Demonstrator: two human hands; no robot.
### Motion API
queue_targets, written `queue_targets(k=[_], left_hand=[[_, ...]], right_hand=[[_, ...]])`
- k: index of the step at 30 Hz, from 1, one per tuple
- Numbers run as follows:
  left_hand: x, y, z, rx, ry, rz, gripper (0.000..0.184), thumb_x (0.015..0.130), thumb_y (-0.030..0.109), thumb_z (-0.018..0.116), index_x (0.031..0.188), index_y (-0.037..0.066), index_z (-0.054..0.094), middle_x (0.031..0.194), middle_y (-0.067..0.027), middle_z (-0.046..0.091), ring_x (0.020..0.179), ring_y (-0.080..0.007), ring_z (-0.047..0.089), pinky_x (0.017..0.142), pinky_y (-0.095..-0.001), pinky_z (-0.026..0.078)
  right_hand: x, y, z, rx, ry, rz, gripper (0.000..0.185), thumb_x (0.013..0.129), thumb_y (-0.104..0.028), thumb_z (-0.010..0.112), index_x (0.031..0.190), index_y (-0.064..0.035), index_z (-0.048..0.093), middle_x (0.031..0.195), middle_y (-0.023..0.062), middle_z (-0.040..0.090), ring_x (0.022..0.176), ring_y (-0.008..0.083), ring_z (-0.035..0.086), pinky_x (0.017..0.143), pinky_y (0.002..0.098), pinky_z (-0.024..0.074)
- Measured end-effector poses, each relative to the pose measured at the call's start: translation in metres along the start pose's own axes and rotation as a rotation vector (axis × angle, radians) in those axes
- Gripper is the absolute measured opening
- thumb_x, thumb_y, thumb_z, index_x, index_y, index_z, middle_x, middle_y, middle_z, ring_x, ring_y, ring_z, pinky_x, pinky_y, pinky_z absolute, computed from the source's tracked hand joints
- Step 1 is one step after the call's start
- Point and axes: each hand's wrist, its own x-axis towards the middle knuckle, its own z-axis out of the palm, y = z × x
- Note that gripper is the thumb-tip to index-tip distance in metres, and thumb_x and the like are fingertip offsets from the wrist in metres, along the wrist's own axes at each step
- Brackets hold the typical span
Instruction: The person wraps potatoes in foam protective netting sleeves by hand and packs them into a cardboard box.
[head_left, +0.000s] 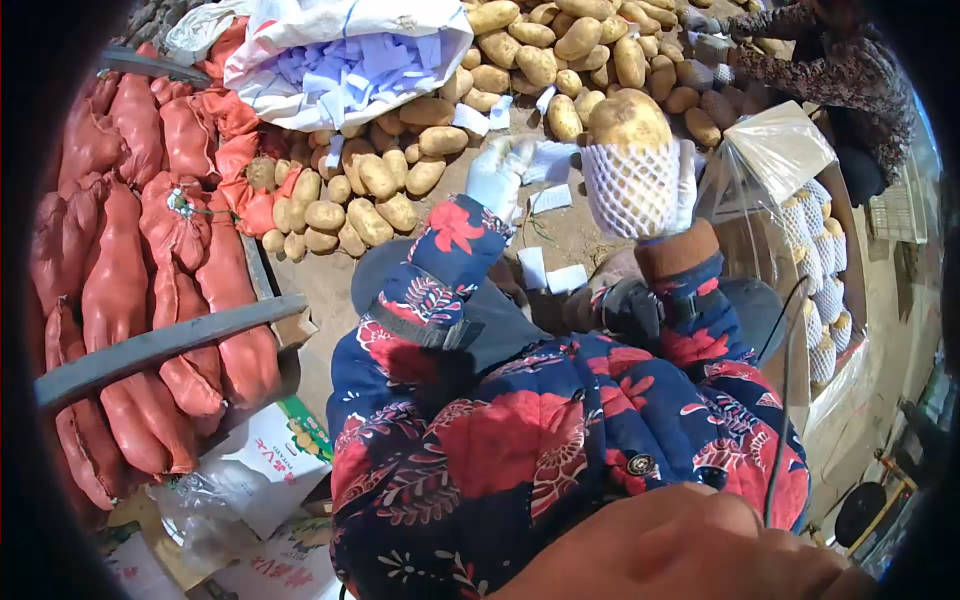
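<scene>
A large potato (pixel 630 118) stands upright in a white foam net sleeve (pixel 628 192), its top bare. My right hand (pixel 686 188), in a white glove, is closed around the sleeve's right side. To the left and apart from the potato is my left hand (pixel 496 178), also gloved, with fingers loosely bent and nothing visible in them. Right beside it lies a flat foam sleeve (pixel 551 161) on the ground. More flat foam pieces (pixel 550 198) are scattered in front of me, and two (pixel 533 268) lie near my lap.
A white sack (pixel 250 70) of foam sleeves stands beyond the loose potatoes (pixel 375 178). Filled red bags (pixel 125 300) lie left behind a grey bar (pixel 170 345). At right is a plastic-lined carton (pixel 775 150) of sleeved potatoes; another person's arm (pixel 800 75) reaches in behind it.
</scene>
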Motion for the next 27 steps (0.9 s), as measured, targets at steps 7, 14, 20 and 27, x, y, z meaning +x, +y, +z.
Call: queue_targets(k=[7,14,20,27], left_hand=[[-0.008,0.007,0.02,0.074,-0.03,-0.019,0.023,0.087,0.018,0.053,0.102,0.001,0.056,0.093,-0.0059,0.06,0.083,-0.0104,0.055,0.076,-0.0241,0.044],[0.011,-0.002,0.045,-0.238,-0.271,-0.126,0.03,0.089,0.022,0.047,0.112,0.002,0.047,0.098,-0.0113,0.057,0.088,-0.0207,0.058,0.07,-0.0346,0.051],[-0.008,-0.035,0.063,0.093,-0.381,-0.191,0.036,0.09,0.027,0.047,0.111,-0.003,0.05,0.108,-0.0111,0.055,0.096,-0.0194,0.054,0.083,-0.0323,0.045],[-0.019,-0.05,0.077,0.208,-0.331,-0.045,0.027,0.08,0.011,0.059,0.102,-0.003,0.055,0.095,-0.0089,0.06,0.084,-0.0153,0.057,0.072,-0.0263,0.047]], right_hand=[[0.003,0.026,-0.042,-0.364,-0.006,-0.111,0.057,0.072,-0.015,0.061,0.12,0.0036,0.038,0.112,0.014,0.051,0.1,0.0231,0.053,0.087,0.0353,0.0437],[-0.009,-0.005,-0.016,-1.217,0.201,-0.332,0.049,0.079,-0.02,0.06,0.121,-0.0006,0.043,0.108,0.0103,0.055,0.092,0.0156,0.053,0.081,0.0275,0.043],[-0.027,0.001,-0.059,-0.755,0.31,-0.121,0.061,0.066,-0.021,0.07,0.117,0.0004,0.044,0.1,0.0081,0.057,0.088,0.0138,0.055,0.079,0.0285,0.0443],[-0.083,-0.113,-0.048,-0.66,0.2,-0.493,0.07,0.064,-0.013,0.07,0.123,0.0012,0.035,0.099,0.0101,0.054,0.086,0.018,0.055,0.076,0.0285,0.0458]])
